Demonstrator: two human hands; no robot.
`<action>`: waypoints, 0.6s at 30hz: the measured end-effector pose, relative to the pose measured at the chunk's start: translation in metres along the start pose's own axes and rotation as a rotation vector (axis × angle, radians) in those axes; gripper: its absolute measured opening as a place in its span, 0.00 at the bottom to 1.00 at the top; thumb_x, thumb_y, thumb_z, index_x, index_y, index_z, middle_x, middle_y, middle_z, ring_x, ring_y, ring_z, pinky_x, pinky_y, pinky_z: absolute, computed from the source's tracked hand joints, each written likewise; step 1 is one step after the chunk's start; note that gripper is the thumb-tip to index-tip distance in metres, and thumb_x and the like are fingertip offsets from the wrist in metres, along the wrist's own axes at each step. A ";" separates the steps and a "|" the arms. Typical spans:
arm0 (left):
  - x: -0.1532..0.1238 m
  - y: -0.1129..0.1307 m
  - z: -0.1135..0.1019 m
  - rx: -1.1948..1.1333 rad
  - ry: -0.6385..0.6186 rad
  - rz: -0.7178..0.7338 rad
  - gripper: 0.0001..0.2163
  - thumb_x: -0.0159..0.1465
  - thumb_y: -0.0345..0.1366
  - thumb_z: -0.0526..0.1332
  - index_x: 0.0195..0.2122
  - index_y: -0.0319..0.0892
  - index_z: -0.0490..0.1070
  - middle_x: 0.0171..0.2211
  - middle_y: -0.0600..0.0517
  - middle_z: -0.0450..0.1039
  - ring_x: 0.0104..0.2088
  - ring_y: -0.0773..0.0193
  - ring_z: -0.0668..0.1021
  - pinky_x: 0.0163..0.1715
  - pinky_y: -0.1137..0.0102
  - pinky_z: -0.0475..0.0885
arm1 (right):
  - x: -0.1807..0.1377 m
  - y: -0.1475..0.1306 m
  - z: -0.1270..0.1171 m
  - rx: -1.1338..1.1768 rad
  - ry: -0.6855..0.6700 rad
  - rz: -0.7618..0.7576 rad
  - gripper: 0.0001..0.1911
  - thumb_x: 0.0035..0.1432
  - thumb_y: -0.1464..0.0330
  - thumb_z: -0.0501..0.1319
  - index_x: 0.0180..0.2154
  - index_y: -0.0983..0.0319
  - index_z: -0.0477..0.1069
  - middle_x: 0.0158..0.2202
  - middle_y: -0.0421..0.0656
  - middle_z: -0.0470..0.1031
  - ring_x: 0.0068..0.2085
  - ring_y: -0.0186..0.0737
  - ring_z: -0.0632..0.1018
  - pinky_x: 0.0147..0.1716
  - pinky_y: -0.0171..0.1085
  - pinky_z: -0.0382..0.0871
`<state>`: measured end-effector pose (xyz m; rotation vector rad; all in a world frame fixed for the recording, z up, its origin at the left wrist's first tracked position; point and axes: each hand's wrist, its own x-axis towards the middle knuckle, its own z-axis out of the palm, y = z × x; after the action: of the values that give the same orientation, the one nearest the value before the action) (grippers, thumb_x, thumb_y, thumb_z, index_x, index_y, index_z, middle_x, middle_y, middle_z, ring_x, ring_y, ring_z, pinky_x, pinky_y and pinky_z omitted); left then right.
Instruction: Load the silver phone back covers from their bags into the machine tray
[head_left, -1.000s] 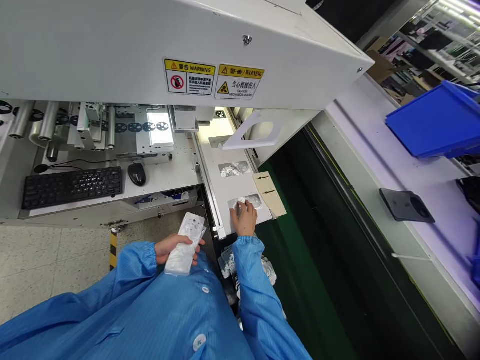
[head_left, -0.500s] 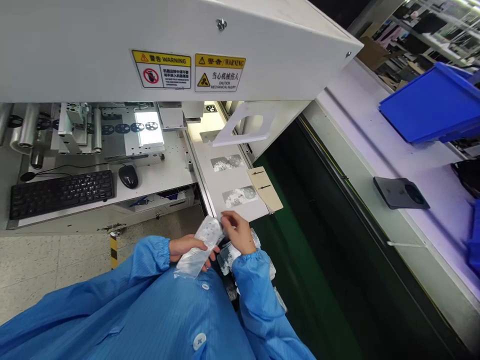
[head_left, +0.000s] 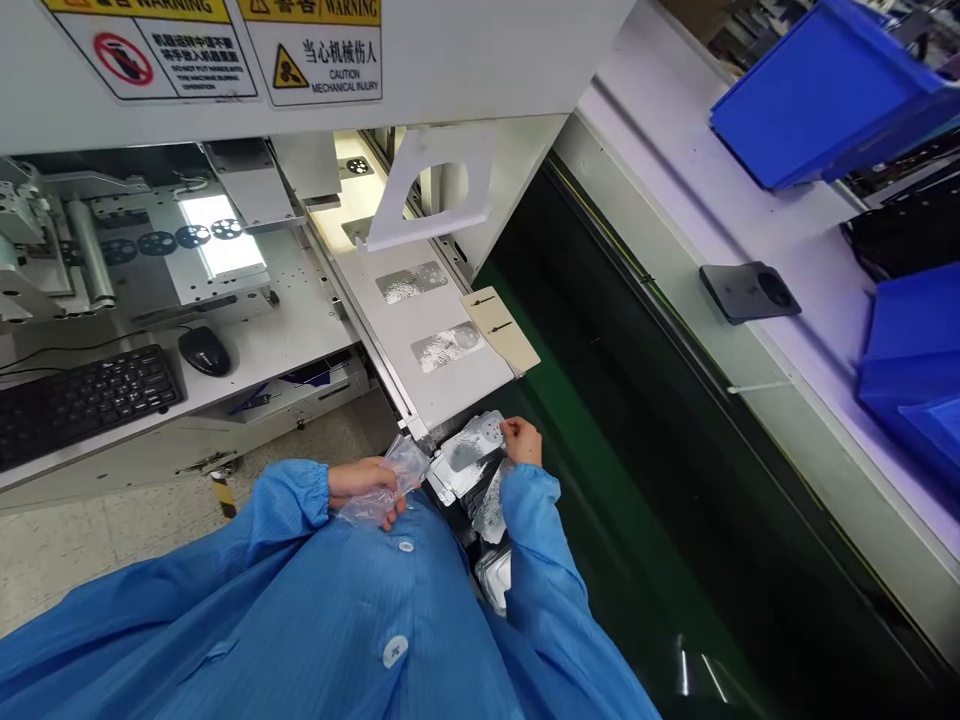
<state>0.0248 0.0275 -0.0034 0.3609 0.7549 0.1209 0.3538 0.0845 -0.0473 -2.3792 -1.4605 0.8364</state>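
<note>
My left hand [head_left: 373, 487] is closed around a crumpled clear plastic bag [head_left: 407, 462], just in front of the blue coat. Out to the right, my right hand [head_left: 523, 441] pinches the corner of a silver-patterned, phone-back-shaped sheet [head_left: 474, 442]. That sheet is over a pile of similar silver and clear pieces [head_left: 491, 510] below the machine's tray end. Further up, two patterned sheets [head_left: 448, 346] lie apart on the white tray [head_left: 469, 392]. The right sleeve covers part of the pile.
A beige card [head_left: 504, 335] juts from the tray's right edge. The machine's white cover [head_left: 480, 60] overhangs the tray, with a white bracket [head_left: 390, 215] beneath. To the left are a mouse [head_left: 205, 351] and keyboard [head_left: 94, 400]. A phone [head_left: 750, 291] and blue bins [head_left: 825, 95] occupy the right-hand bench.
My right hand has left the plastic bag and moved right, now with a silver-patterned sheet in its fingers. The bag in my left hand looks more crumpled. The view has shifted right.
</note>
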 end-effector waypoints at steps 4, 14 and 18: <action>0.015 -0.005 0.011 0.046 0.012 0.008 0.07 0.52 0.31 0.62 0.32 0.38 0.69 0.25 0.46 0.77 0.25 0.57 0.78 0.31 0.60 0.75 | -0.025 -0.008 0.006 -0.050 0.106 -0.094 0.17 0.55 0.63 0.62 0.46 0.62 0.76 0.47 0.51 0.76 0.51 0.51 0.72 0.50 0.48 0.63; 0.113 -0.047 0.090 0.986 -0.123 -0.117 0.12 0.53 0.36 0.63 0.39 0.42 0.71 0.26 0.50 0.77 0.36 0.53 0.80 0.39 0.63 0.71 | -0.223 0.068 0.030 0.864 -0.294 0.091 0.19 0.51 0.52 0.63 0.37 0.60 0.74 0.27 0.40 0.74 0.24 0.34 0.72 0.25 0.34 0.68; 0.164 -0.069 0.132 1.260 -0.038 -0.039 0.12 0.50 0.43 0.70 0.26 0.42 0.71 0.31 0.42 0.76 0.51 0.41 0.74 0.48 0.60 0.66 | -0.312 0.142 0.056 0.851 -0.124 0.508 0.18 0.43 0.51 0.65 0.24 0.58 0.68 0.17 0.36 0.65 0.16 0.35 0.66 0.17 0.35 0.61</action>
<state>0.2332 -0.0348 -0.0461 1.5348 0.7231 -0.4290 0.3205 -0.2610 -0.0497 -2.0128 -0.3402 1.3835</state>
